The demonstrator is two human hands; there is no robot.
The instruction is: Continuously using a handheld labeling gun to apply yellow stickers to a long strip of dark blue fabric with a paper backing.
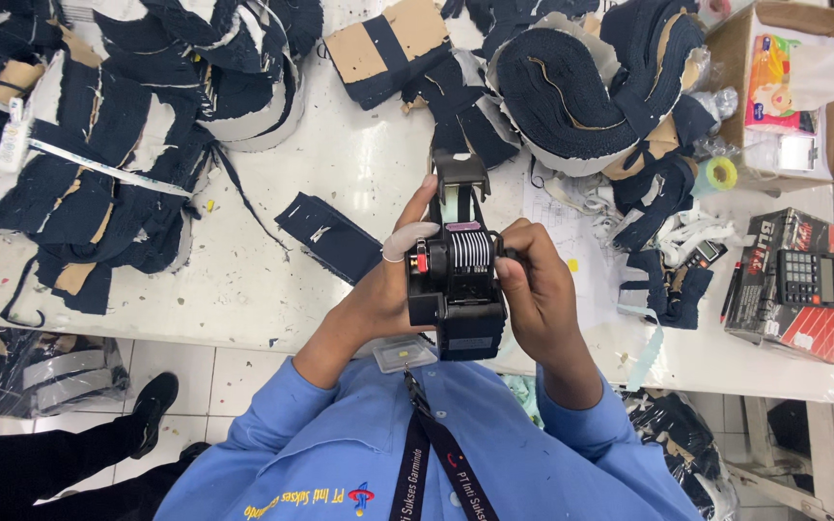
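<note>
We hold a black hand labeller (458, 280) in both hands, just above the near edge of the white worktable (272, 289). Our left hand (390, 280) is curled around the tool's left side, its fingers closed on the body and one fingertip capped in a pale rubber cot. Our right hand (533, 289) closes around the right side, its fingertips pinched at the row of number wheels.

In our judgement, setting the wheels goes best with the left hand kept firm and still, the right turning one wheel at a time, and the window kept facing us so each digit can be checked.

The tool is boxy and dark, with a band of white-ribbed wheels across its middle, a small red tab at its left, a pinkish strip above them and a pale tape running up to its nose, which points away from us.

Beyond the hands lie bundles of navy cut fabric (98, 145), one loose navy piece (330, 236) just past the left hand. Well off to the right of the right hand sits a calculator (811, 278) on a red box, beside a cardboard box (784, 87).
</note>
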